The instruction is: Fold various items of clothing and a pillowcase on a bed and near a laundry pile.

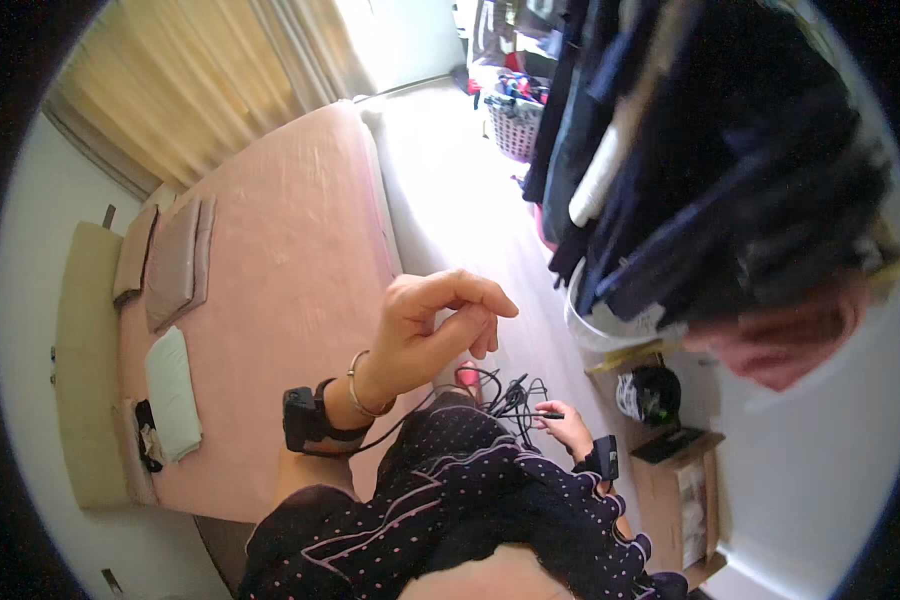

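Observation:
My left hand (445,315) is raised in the middle of the view. Its fingers are curled in toward the thumb, and nothing shows in them. A metal bangle (353,385) and a strap with a black box-shaped device (300,420) circle that wrist, and a thin black lead runs from the device. Lower and to the right, my right hand (568,430) grips a tangled bundle of black cable (512,400), with one stiff dark end lying across its fingers. A similar black device (604,458) is strapped to the right wrist.
At left is a bed (290,220) with a pink sheet, brown pillows (175,265) and a pale green pillow (173,395). Dark clothes (710,170) hang close at right. Beyond them stands a laundry basket (515,130); below, a wooden shelf unit (685,500).

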The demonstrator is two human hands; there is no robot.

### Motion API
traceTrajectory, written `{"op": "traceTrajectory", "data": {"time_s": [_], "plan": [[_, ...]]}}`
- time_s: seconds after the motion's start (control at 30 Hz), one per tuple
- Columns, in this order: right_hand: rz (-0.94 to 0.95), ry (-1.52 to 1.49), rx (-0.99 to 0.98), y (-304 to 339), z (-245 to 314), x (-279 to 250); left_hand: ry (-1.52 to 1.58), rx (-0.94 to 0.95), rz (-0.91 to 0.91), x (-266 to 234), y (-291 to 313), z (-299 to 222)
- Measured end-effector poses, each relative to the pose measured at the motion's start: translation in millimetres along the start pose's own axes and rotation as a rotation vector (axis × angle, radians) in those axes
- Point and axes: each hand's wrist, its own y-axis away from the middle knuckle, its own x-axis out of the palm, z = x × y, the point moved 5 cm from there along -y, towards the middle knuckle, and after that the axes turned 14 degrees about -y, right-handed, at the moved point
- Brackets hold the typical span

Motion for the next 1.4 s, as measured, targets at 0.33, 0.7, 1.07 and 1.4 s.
{"op": "traceTrajectory", "data": {"time_s": [0.33, 0.7, 1.07, 1.4], "plan": [[0.127, 0.082, 0.014, -195.3, 163.8, 36.5, 0.052, -0.524, -0.080, -130.3, -84.8, 188.9], [0.179, -0.011, 0.035, -446.2, 271.4, 47.6, 0.067, -0.642, -0.009, -197.8, -271.2, 344.7], [-0.082, -0.035, 0.066, -598.8, 366.1, 19.7, 0.250, -0.797, 0.106, -254.4, -436.6, 480.8], [-0.390, -0.090, 0.086, -692.8, 370.9, 21.0, 0.342, -0.840, 0.476, -284.9, -553.2, 632.4]]}}
